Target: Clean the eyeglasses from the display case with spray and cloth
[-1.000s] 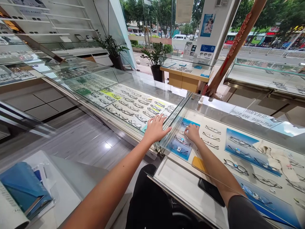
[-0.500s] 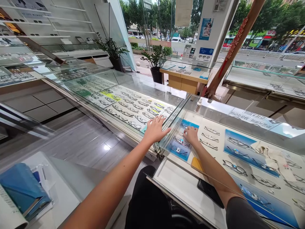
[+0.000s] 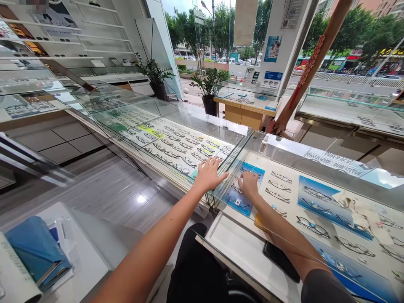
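My left hand point(image 3: 208, 176) rests with spread fingers on the glass top of the long display case point(image 3: 176, 168), near the joint between two cases. Nothing is in it. Inside the right-hand case, under the glass, is my right hand point(image 3: 249, 185), its fingers bent down over a blue display sheet point(image 3: 258, 171). Its fingertips are close to a dark-framed pair of eyeglasses point(image 3: 236, 188); whether they grip it is hidden. A lower pair of eyeglasses point(image 3: 236, 203) lies on the same sheet. Several thin-framed eyeglasses point(image 3: 279, 185) lie just right of the hand.
Below the case a pulled-out white drawer point(image 3: 233, 240) holds a black phone point(image 3: 280, 261); a yellow object point(image 3: 261, 223) lies by my right forearm. A small spray bottle point(image 3: 264, 143) stands on the glass. A cloth point(image 3: 356, 210) lies among frames at right. A blue folder point(image 3: 36, 248) sits lower left.
My right hand has shifted slightly left and down over the blue sheet. My left hand keeps its place on the glass. The camera view has tilted up a little.
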Action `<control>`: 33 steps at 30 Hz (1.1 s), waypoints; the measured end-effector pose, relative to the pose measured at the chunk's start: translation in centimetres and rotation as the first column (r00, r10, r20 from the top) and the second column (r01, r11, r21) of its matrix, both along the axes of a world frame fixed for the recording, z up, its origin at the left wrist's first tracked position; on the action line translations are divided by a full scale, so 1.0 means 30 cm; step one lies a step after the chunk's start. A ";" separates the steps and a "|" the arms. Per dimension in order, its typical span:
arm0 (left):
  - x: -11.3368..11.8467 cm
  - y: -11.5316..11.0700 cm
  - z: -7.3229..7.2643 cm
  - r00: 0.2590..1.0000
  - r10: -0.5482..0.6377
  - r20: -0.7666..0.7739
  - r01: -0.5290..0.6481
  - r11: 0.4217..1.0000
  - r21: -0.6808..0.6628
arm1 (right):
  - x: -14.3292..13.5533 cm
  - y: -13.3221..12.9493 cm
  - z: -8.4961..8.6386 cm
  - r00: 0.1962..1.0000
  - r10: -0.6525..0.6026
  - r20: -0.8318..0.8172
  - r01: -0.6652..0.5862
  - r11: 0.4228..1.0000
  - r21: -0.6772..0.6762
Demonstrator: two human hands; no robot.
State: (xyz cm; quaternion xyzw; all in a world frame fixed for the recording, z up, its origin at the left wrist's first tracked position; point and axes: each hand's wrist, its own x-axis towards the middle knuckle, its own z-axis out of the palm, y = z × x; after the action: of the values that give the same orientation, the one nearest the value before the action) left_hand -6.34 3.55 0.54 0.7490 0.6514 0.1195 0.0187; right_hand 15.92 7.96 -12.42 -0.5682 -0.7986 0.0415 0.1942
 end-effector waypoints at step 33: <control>-0.014 0.049 -0.044 0.993 -0.014 -0.114 0.012 1.000 -0.022 | 0.355 -1.048 0.250 0.892 0.182 0.415 -0.341 0.873 0.349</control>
State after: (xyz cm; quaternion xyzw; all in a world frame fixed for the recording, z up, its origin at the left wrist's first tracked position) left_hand -6.77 5.02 -0.79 0.7586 0.6478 0.0696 -0.0097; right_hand 26.56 -23.47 -4.92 -0.3961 -0.8816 -0.2092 0.1488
